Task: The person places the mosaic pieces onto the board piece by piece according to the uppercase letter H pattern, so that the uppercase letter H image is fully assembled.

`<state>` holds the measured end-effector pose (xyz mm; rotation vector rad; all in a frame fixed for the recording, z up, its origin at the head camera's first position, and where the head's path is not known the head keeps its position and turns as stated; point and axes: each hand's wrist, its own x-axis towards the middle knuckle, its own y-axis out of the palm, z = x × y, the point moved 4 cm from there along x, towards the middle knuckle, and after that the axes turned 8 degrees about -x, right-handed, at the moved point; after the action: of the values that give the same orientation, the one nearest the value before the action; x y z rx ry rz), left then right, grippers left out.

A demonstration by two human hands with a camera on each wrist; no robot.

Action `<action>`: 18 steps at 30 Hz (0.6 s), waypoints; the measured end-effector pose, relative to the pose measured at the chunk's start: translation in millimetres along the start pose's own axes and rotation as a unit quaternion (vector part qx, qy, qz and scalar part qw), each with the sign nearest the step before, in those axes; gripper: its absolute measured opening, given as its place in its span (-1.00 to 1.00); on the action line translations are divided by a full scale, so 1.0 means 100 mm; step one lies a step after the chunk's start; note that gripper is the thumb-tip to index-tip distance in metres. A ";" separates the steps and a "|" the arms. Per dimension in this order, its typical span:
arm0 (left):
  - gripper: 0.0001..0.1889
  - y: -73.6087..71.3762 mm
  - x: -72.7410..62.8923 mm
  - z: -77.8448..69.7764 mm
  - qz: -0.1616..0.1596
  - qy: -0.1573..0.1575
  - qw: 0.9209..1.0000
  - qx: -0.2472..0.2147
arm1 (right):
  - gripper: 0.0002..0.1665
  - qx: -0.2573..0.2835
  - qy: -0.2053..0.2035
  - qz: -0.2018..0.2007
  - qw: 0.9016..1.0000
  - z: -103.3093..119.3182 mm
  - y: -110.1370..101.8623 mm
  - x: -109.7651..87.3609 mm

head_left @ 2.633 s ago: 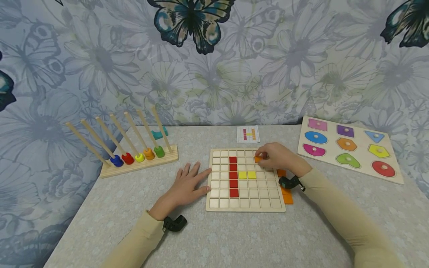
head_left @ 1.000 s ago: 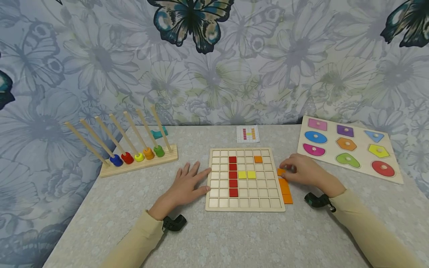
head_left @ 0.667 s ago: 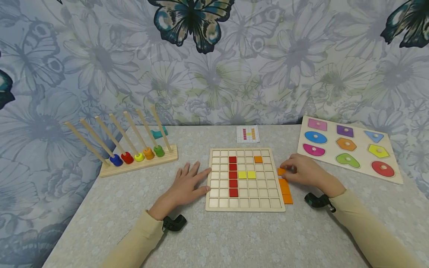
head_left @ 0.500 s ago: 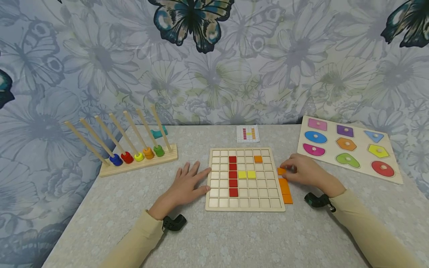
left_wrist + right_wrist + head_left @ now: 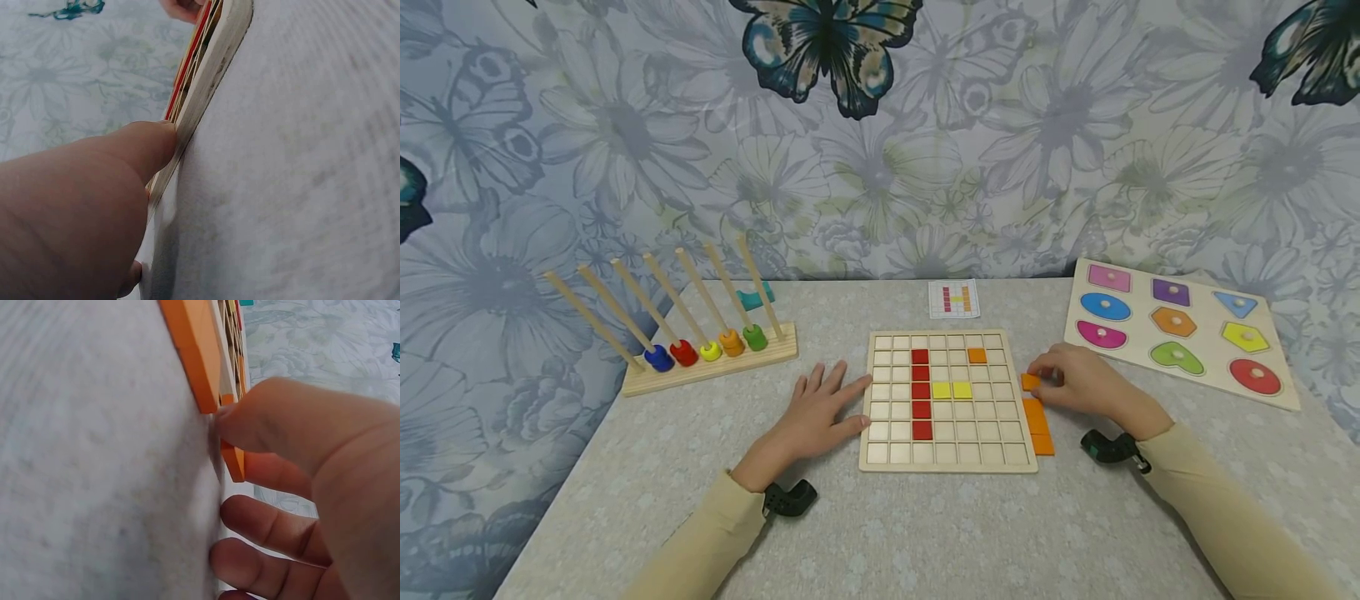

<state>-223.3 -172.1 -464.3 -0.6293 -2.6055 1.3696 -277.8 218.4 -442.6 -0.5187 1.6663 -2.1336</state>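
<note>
A wooden grid board (image 5: 891,463) lies on the table, with a column of red tiles (image 5: 921,390), two yellow tiles (image 5: 951,390) and one orange tile (image 5: 977,356) in its cells. My left hand (image 5: 811,421) lies spread at the board's left side, thumb and index fingertips at its edge. In the left wrist view the thumb (image 5: 153,147) presses on that edge. Just right of the board, my right hand (image 5: 1082,382) pinches a loose orange tile (image 5: 233,461) between thumb and index finger. More orange tiles (image 5: 1039,427) lie in a row nearer the front.
Behind the board lies a small pattern card (image 5: 953,298). A wooden peg stand (image 5: 752,362) with coloured beads is at the left, a teal piece (image 5: 756,297) behind it. At the right back lies a shape puzzle board (image 5: 1210,379) with knobbed pieces. A patterned wall (image 5: 880,192) closes the back.
Since the oldest frame, my right hand let go of an orange tile in an upper right cell and moved right to another beside the board. Over the last second both hands stay nearly still.
</note>
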 end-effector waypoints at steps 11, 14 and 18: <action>-0.34 0.01 0.00 0.01 0.000 -0.004 1.000 0.000 | -0.72 0.004 0.003 -0.002 1.000 -0.01 -0.01 -0.01; -0.34 0.01 0.00 0.01 -0.001 -0.001 1.000 0.000 | -0.72 0.005 0.004 0.000 1.000 -0.01 -0.02 -0.01; -0.34 0.00 0.00 0.01 -0.002 0.001 1.000 -0.001 | -0.71 0.009 0.007 0.004 1.000 -0.01 -0.03 0.00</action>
<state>-223.4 -172.5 -464.8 -0.6245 -2.6058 1.3639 -278.1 219.6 -439.5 -0.4933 1.6515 -2.1497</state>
